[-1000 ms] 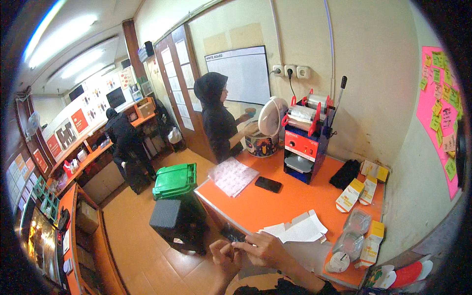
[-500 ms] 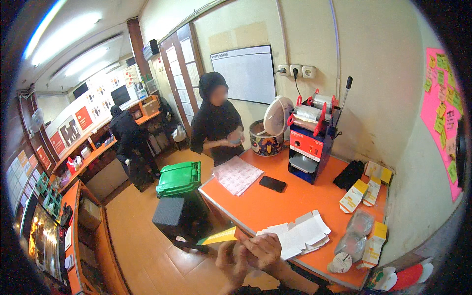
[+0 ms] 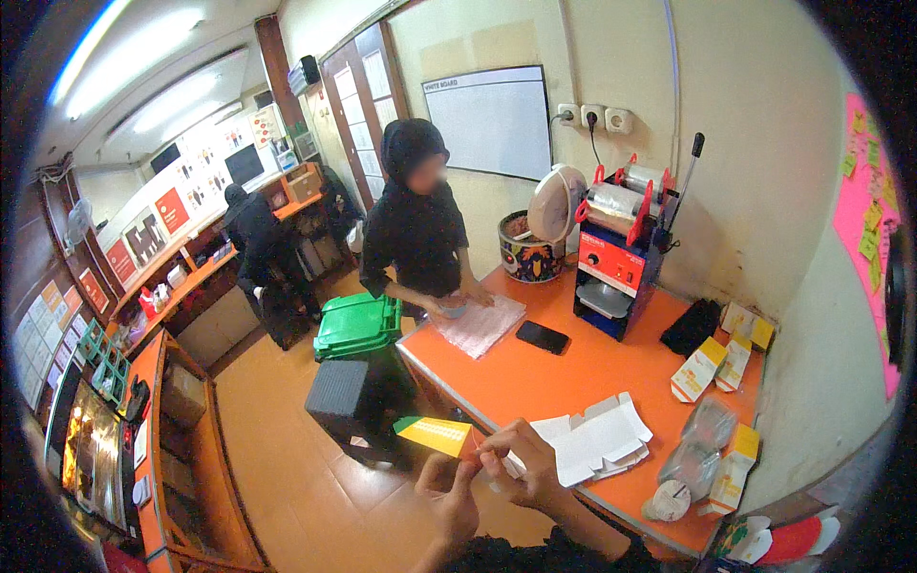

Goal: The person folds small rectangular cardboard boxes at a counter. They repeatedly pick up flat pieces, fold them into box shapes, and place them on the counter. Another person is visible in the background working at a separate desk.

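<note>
A small folded carton (image 3: pixel 437 436), yellow with a green end and an orange side, is held out over the table's front left edge. My left hand (image 3: pixel 449 495) grips its near end from below, thumb and fingers closed on it. At its orange near side, the fingers of my right hand (image 3: pixel 523 465) are bent and pinched against the edge. Part of the carton is hidden behind my fingers. Just beyond my right hand, a stack of flat white carton blanks (image 3: pixel 594 441) lies on the orange table (image 3: pixel 487 392).
Across the table, a co-worker (image 3: pixel 420 220) has both hands at a printed sheet stack (image 3: pixel 479 329). A phone (image 3: pixel 543 337), a sealing machine (image 3: pixel 611 272) and a patterned pot (image 3: pixel 531 253) stand beyond. Yellow-white boxes (image 3: pixel 699 371) and clear containers (image 3: pixel 697 444) line the right. A green-lidded bin (image 3: pixel 358 325) stands left.
The carton has turned and come further into view, and my right hand has shifted to its near edge. The co-worker has leaned forward and brought both hands down to the printed sheets.
</note>
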The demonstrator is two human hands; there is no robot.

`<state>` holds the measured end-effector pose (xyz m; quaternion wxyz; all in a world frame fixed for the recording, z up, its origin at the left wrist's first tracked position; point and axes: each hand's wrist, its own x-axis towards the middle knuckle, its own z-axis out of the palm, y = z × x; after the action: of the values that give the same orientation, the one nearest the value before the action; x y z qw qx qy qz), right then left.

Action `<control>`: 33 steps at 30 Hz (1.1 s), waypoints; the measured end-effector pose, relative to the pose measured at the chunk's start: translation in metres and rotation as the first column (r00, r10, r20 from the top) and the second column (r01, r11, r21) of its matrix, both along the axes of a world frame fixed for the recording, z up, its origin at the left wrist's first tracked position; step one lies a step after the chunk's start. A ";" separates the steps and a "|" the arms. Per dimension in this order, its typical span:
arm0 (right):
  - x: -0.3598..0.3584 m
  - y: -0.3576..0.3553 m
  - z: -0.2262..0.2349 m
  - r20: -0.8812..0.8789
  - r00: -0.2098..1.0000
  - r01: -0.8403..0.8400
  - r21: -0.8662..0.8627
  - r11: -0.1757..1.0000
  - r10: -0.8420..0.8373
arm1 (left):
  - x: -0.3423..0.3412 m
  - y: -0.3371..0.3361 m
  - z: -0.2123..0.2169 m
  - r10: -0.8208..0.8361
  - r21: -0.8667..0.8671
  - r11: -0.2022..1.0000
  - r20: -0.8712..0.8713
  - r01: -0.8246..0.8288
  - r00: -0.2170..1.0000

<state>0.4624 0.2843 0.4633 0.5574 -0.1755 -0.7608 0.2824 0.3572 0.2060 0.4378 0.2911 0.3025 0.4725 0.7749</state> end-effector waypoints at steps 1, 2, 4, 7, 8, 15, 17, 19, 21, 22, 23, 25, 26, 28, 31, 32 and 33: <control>0.000 0.000 0.000 0.017 1.000 0.007 -0.018 1.000 -0.006 | 0.000 0.001 -0.001 0.004 0.002 1.000 -0.003 -0.004 1.000; 0.000 0.000 0.000 -0.009 1.000 0.007 -0.017 1.000 -0.007 | 0.000 0.002 -0.002 0.006 -0.013 1.000 0.019 -0.006 1.000; -0.001 -0.001 -0.001 0.001 1.000 0.000 -0.050 0.999 0.000 | -0.001 0.003 -0.005 -0.011 -0.013 1.000 0.065 0.012 0.998; -0.001 -0.003 -0.001 -0.010 0.999 0.041 -0.034 0.999 -0.042 | -0.004 0.002 -0.013 -0.063 0.064 0.996 0.095 0.057 0.994; 0.000 -0.003 -0.001 -0.003 1.000 0.030 -0.027 0.999 -0.031 | -0.004 0.002 -0.016 -0.056 0.024 0.998 0.072 0.054 0.996; 0.012 0.000 -0.007 0.208 0.978 -0.036 0.105 0.994 0.013 | -0.003 0.010 -0.021 -0.029 0.079 0.996 0.006 0.029 1.000; 0.008 -0.002 -0.011 0.235 0.972 -0.042 0.090 0.995 0.019 | -0.002 0.011 -0.019 -0.009 0.076 0.997 0.004 0.009 1.000; 0.001 -0.008 -0.014 0.256 0.966 -0.064 0.063 0.996 0.046 | -0.003 0.009 -0.020 -0.024 0.083 0.996 0.066 0.018 0.998; 0.002 -0.010 -0.014 0.352 0.936 -0.037 0.053 0.998 0.016 | -0.005 0.005 -0.024 -0.012 -0.036 0.999 -0.060 0.010 0.998; 0.005 -0.009 -0.013 0.423 0.906 -0.016 0.041 0.999 -0.003 | -0.006 0.003 -0.028 -0.022 -0.049 0.999 -0.128 0.016 0.992; 0.011 -0.007 -0.012 0.389 0.918 -0.056 -0.044 0.997 0.069 | -0.010 0.002 -0.033 -0.069 -0.074 0.996 -0.299 0.049 0.952; 0.023 -0.002 -0.009 0.310 0.934 -0.110 -0.229 0.967 0.179 | -0.018 0.003 -0.044 -0.115 -0.036 0.992 -0.650 0.122 0.751; 0.025 0.001 -0.008 0.265 0.944 -0.122 -0.280 0.952 0.199 | -0.021 0.005 -0.049 -0.135 -0.122 0.991 -0.814 0.061 0.565; 0.029 0.003 -0.007 0.169 0.961 -0.139 -0.392 0.909 0.220 | -0.025 0.013 -0.060 -0.123 -0.136 0.986 -0.984 -0.093 0.131; 0.024 0.001 -0.009 0.044 0.977 -0.158 -0.507 0.847 0.208 | -0.028 0.028 -0.064 -0.266 -0.288 0.940 -0.954 -0.182 0.136; 0.023 0.001 -0.010 0.037 0.980 -0.144 -0.537 0.831 0.194 | -0.026 0.027 -0.064 -0.365 -0.391 0.891 -0.919 -0.229 0.151; 0.021 -0.001 -0.010 0.035 0.989 -0.109 -0.477 0.872 0.143 | -0.025 0.028 -0.062 -0.354 -0.397 0.871 -0.915 -0.289 0.191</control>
<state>0.4834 0.2836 0.4530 0.4514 -0.2659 -0.6973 0.4892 0.3317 0.2339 0.3761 0.0059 0.6502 0.7186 0.2466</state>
